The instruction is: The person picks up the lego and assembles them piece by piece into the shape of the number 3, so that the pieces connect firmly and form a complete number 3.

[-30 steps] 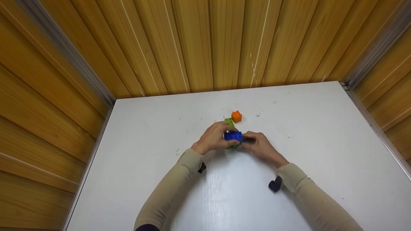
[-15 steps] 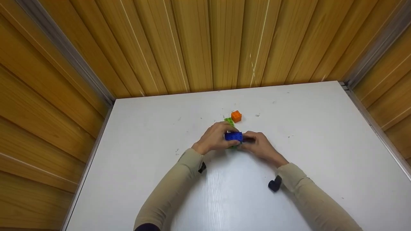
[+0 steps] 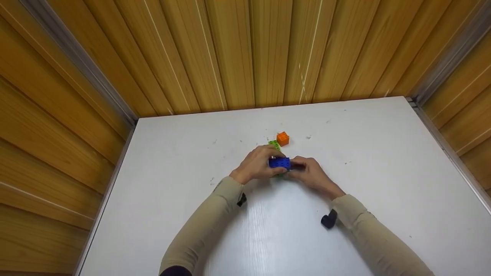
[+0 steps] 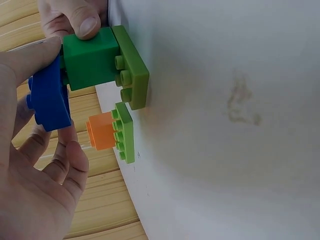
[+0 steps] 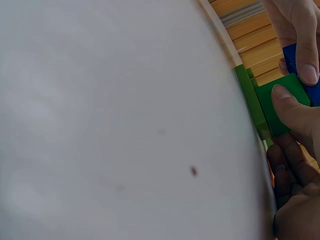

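Note:
In the head view my left hand [image 3: 256, 163] pinches a blue toy brick [image 3: 278, 163] between thumb and fingers. Under it, in the left wrist view, stands a green brick [image 4: 90, 57] with part of its studs showing; the blue one sits offset, overhanging one side and slightly tilted. My right hand [image 3: 313, 175] grips the green brick, its thumb flat on one face in the right wrist view. The green brick rests on one end of a light green plate [image 4: 134, 70], whose bare studs show beside it.
Beyond the hands an orange brick [image 3: 283, 138] stands by a second light green plate [image 3: 274, 145], partly covered by the left hand. White tabletop [image 3: 184, 161] surrounds them, with wood-patterned walls [image 3: 268, 53] at the back and sides.
The blue brick has shifted very slightly to the right with my left hand. Otherwise both hands keep their places and holds.

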The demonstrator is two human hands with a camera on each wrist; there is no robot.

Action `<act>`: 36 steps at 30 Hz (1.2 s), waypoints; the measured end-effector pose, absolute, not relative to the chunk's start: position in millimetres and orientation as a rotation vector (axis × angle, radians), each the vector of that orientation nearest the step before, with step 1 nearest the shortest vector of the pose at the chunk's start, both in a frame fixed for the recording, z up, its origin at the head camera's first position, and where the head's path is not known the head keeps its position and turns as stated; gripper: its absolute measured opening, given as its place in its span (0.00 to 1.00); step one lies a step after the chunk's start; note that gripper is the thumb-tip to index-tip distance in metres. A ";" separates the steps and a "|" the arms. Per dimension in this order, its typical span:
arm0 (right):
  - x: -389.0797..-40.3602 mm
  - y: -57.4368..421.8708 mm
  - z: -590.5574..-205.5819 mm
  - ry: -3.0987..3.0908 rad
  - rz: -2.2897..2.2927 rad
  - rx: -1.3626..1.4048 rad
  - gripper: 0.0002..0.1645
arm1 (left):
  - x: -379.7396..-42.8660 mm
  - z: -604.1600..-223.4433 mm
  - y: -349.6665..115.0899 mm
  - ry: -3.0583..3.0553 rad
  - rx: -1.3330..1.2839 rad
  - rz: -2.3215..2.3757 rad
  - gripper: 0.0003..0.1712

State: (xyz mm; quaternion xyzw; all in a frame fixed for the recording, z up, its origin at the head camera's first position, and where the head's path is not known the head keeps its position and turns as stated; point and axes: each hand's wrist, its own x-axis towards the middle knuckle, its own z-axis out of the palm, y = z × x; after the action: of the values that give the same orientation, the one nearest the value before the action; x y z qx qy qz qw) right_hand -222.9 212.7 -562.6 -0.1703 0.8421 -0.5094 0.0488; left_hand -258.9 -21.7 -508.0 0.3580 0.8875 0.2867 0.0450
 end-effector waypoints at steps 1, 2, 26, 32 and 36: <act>-223.0 213.1 -562.4 2.569 -1.555 -0.525 0.21 | -259.0 -507.7 -21.6 2.710 1.097 0.875 0.24; -223.2 213.4 -562.3 2.572 -1.554 -0.531 0.21 | -259.2 -507.5 -21.4 2.709 1.100 0.873 0.24; -224.1 213.6 -562.0 2.561 -1.534 -0.530 0.21 | -258.0 -499.6 -16.7 2.735 1.141 0.713 0.22; -224.2 212.9 -563.1 2.560 -1.538 -0.527 0.19 | -257.7 -497.8 -15.9 2.754 1.172 0.647 0.21; -224.7 214.2 -562.3 2.552 -1.534 -0.520 0.20 | -257.9 -495.2 -14.1 2.763 1.196 0.594 0.20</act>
State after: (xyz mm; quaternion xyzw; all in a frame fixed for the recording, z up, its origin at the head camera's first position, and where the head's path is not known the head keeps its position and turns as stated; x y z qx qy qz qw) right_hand -224.7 214.2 -562.3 -0.1718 0.8427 -0.5067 0.0592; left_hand -257.9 -14.1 -495.2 0.3894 0.8998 0.1935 0.0362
